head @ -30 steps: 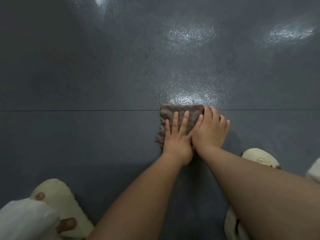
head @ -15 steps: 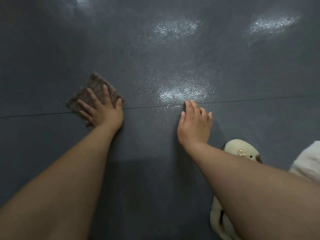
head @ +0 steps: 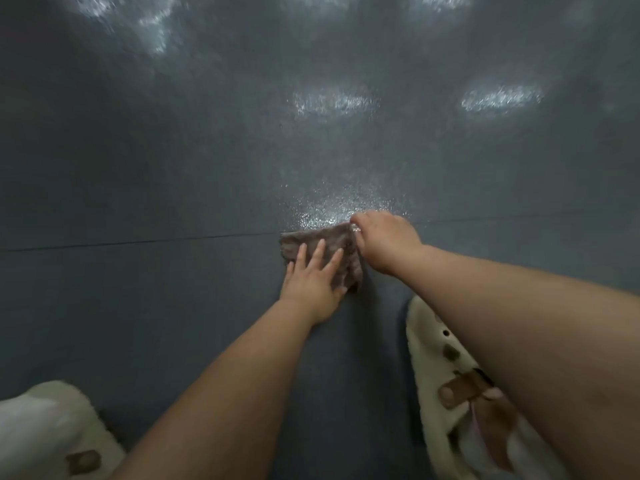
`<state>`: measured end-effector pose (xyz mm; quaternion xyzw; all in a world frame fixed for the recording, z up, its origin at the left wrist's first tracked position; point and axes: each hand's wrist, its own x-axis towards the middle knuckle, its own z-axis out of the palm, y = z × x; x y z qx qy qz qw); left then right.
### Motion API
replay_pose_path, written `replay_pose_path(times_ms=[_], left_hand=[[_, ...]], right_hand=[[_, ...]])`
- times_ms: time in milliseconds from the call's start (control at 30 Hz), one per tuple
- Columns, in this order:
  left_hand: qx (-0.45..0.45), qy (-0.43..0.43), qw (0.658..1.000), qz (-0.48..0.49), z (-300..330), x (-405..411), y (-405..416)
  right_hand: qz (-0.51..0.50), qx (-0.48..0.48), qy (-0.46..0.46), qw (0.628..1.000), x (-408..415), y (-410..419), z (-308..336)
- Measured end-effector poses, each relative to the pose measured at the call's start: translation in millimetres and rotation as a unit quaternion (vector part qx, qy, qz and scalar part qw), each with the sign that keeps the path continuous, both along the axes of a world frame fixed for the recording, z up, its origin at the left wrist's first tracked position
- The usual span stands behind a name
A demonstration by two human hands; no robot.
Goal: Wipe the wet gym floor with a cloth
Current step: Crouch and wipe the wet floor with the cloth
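A brown cloth (head: 341, 245) lies flat on the dark grey gym floor (head: 173, 174), just below a thin floor seam. My left hand (head: 313, 278) presses on the cloth with straight, spread fingers. My right hand (head: 382, 242) has curled fingers at the cloth's right upper corner and pinches its edge. A glistening wet patch (head: 343, 206) shines on the floor right above the cloth and my right hand.
A cream fluffy slipper (head: 450, 386) with a brown strap sits under my right forearm. Another cream slipper (head: 65, 434) is at the bottom left. More shiny wet patches (head: 332, 102) reflect light farther ahead on the floor.
My left hand has slid the cloth from the far left back to the centre. My right hand, which was flat on the floor, now curls onto the cloth's right corner.
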<state>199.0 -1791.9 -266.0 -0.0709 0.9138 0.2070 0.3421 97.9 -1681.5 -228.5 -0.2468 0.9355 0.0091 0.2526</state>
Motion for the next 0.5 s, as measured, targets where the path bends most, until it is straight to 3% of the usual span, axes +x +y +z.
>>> replay_pose_path(times_ms=[133,233,367,500], left_hand=[[0.002,-0.017,0.999,0.049,24,11,-16],[-0.004,-0.034,0.997,0.073,40,23,-13],[-0.002,-0.054,0.993,0.102,50,29,2],[-0.007,-0.043,0.994,0.099,53,22,8]], right_hand=[[0.162,0.122,-0.081,0.976,-3,7,46],[0.253,0.143,-0.105,0.951,8,26,81],[0.272,0.118,-0.136,0.945,25,67,102],[0.24,0.016,-0.082,0.967,35,70,68]])
